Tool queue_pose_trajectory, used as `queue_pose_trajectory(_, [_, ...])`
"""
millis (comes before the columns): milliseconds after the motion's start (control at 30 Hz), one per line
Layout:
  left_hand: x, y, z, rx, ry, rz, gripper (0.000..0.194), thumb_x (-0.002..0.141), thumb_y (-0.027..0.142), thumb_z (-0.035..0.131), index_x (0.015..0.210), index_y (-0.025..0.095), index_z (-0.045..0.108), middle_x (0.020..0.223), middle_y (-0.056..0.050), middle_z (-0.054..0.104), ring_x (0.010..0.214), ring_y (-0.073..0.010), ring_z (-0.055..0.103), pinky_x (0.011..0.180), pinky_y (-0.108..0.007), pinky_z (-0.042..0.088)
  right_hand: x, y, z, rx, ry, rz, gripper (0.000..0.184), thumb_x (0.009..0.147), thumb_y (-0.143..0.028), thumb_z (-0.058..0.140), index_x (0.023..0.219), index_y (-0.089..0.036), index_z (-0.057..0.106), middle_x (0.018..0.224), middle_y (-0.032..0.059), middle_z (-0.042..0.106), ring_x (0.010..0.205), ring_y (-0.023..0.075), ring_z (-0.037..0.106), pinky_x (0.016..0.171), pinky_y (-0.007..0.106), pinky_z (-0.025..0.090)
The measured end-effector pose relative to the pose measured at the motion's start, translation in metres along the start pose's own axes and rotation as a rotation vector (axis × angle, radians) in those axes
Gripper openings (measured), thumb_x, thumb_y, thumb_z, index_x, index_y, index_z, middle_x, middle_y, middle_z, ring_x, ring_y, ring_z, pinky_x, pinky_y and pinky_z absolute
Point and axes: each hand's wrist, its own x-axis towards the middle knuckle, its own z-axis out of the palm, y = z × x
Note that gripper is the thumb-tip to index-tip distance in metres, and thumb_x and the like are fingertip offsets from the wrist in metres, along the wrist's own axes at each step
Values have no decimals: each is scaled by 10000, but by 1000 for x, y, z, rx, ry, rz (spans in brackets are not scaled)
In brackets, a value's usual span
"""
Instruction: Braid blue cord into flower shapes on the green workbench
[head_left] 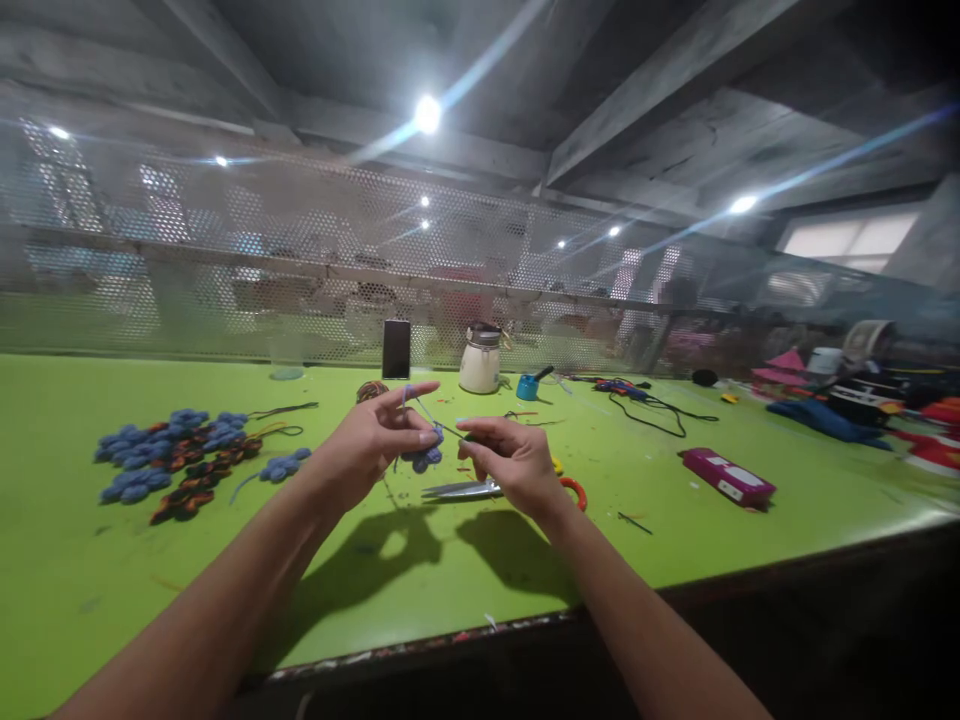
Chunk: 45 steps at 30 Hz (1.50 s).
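Observation:
My left hand (375, 435) is raised over the green table (112, 590), pinching a small blue crocheted piece (425, 457), with blue yarn looped over its outstretched forefinger. My right hand (506, 460) is closed on a thin crochet hook (454, 432) whose tip points into the blue piece. Just beyond my right hand, scissors (465, 489) with orange handles lie flat on the table. A heap of finished blue and dark orange-black crocheted flowers (176, 455) lies to the left of my left hand.
At the back stand a dark phone (396, 348), a white jar (480, 365) and a small blue cup (528, 386). Black cords (649, 410) and a pink box (727, 477) lie to the right. A mesh fence (225, 260) closes the far edge.

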Motion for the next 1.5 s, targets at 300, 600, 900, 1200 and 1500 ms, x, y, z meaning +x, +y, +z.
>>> queue_pose_trajectory(300, [-2, 2, -4, -77, 17, -21, 624, 579, 57, 745, 1174, 112, 566, 650, 8, 606, 597, -93, 535, 571, -216, 400, -1, 1, -5, -199, 2, -149, 171, 726, -173, 652, 884, -138, 709, 656, 42, 653, 511, 100, 548, 455, 218, 447])
queue_pose_trajectory(600, [0, 1, -7, -171, 11, -78, 493, 576, 45, 714, 1053, 157, 661, 687, 2, 594, 588, -85, 509, 547, -212, 370, -2, -4, -7, -204, -41, -127, 150, 740, -197, 651, 872, -171, 716, 716, 59, 674, 616, 144, 598, 541, 271, 484])
queue_pose_trajectory(900, [1, -7, -2, 247, -24, 38, 436, 632, 140, 679, 1067, 168, 657, 661, 13, 551, 586, -115, 493, 557, -256, 363, 0, -1, 1, 121, -67, 166, 162, 671, -235, 703, 804, -143, 692, 550, 2, 610, 383, 65, 454, 378, 212, 352])
queue_pose_trajectory(1200, [1, -15, 13, 627, 36, 323, 457, 695, 113, 592, 1139, 212, 633, 710, -1, 571, 652, -126, 479, 662, -269, 384, 4, 7, 10, 462, -14, 420, 242, 608, -260, 746, 769, -124, 626, 560, -4, 610, 375, 47, 448, 359, 169, 272])
queue_pose_trajectory(1500, [-2, -9, 8, -150, -21, -5, 495, 653, 108, 703, 1132, 207, 626, 749, -5, 593, 688, -107, 555, 654, -234, 422, -2, 3, 10, 147, 64, 89, 149, 737, -257, 664, 844, -155, 643, 612, 1, 604, 442, 77, 487, 431, 221, 406])
